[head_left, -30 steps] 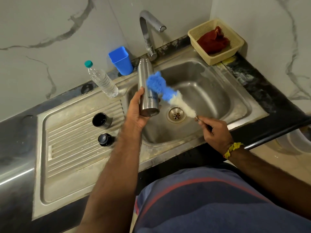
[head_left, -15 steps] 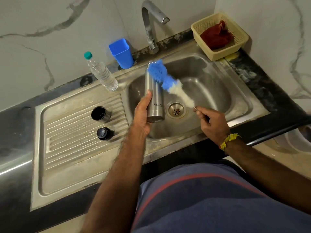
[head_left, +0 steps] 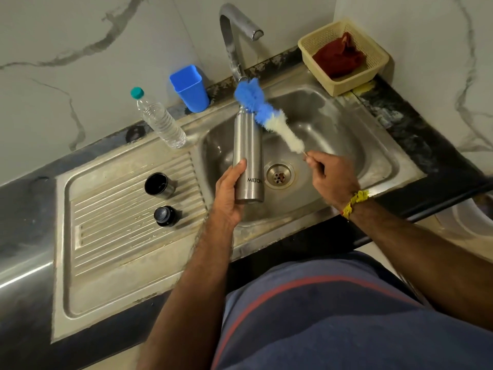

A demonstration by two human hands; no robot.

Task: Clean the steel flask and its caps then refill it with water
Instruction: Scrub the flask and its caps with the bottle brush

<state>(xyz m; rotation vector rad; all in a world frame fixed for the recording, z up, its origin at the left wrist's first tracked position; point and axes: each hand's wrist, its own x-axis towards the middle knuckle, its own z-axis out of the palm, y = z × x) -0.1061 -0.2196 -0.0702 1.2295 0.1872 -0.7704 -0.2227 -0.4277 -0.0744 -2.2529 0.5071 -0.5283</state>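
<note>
My left hand (head_left: 229, 196) grips the lower part of the steel flask (head_left: 247, 156), holding it upright over the sink basin (head_left: 333, 134). My right hand (head_left: 330, 176) pinches the wire handle of a blue and white bottle brush (head_left: 262, 113). The brush's blue tip lies at the flask's mouth, below the tap (head_left: 234, 36). Two caps stand on the ribbed drainboard (head_left: 106, 222): a steel outer cap (head_left: 159, 184) and a black inner cap (head_left: 166, 216).
A clear plastic water bottle (head_left: 160, 121) with a teal cap and a blue cup (head_left: 190, 88) stand at the back wall. A cream basket (head_left: 378, 65) holding a red cloth sits at the back right corner. The drain (head_left: 278, 176) lies beside the flask.
The flask has shifted away from me with its mouth toward the tap. The brush's blue tip rose from beside the flask's body to its mouth.
</note>
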